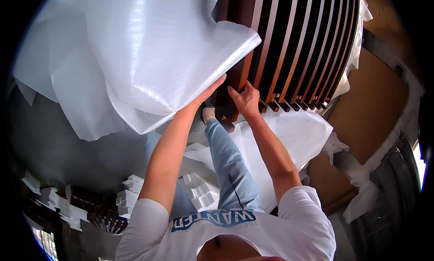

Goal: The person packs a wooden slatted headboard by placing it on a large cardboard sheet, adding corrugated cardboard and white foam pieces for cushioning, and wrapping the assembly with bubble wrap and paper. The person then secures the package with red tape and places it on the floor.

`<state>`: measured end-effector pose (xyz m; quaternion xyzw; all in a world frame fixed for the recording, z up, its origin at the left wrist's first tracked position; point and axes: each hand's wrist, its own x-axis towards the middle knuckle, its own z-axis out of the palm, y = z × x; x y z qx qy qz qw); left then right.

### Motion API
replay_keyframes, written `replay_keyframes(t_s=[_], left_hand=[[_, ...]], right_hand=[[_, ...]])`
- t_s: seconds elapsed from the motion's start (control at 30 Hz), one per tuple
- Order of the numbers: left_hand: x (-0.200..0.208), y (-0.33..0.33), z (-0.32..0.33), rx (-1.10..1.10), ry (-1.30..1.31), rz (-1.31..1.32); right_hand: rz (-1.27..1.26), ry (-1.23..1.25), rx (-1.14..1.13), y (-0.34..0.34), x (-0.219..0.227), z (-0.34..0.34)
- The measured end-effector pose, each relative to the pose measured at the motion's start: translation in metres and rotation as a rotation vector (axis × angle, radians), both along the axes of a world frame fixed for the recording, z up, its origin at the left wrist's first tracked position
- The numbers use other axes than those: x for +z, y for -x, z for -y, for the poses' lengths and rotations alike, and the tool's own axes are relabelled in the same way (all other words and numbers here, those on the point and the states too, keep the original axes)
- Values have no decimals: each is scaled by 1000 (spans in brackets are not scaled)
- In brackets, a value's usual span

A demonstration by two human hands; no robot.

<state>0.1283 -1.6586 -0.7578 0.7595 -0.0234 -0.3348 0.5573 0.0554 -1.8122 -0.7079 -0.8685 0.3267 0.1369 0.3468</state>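
Note:
A large slatted dark brown wooden panel [282, 48] stretches away at the upper right. My right hand [247, 100] is closed on the near end of its left edge, thumb on the left and fingers bent over the wood. White foam sheet [149, 48] drapes over the upper left and reaches across to the panel's edge. At the sheet's slanting border is my left hand [211, 89], beside the panel. One straight digit shows there, and the foam hides most of the others; the hand seems to grip the border.
More white foam [289, 134] lies beneath the panel's near end. Brown cardboard [373, 102] is at the right, beside dark plastic sheeting [393, 188]. White foam blocks [199, 191] sit by my legs. At the lower left are dark slatted pieces [97, 209] with white padding.

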Motion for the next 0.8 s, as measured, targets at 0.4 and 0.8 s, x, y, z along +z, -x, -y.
replay_keyframes(t_s=[0.4,0.8], left_hand=[[170,-28,-143,229,633,-826],[339,163,-359,284,576,-915]], right_hand=[[-100,-280,424,-16,254,-155],[195,-1271,76,-350,352,-142]])
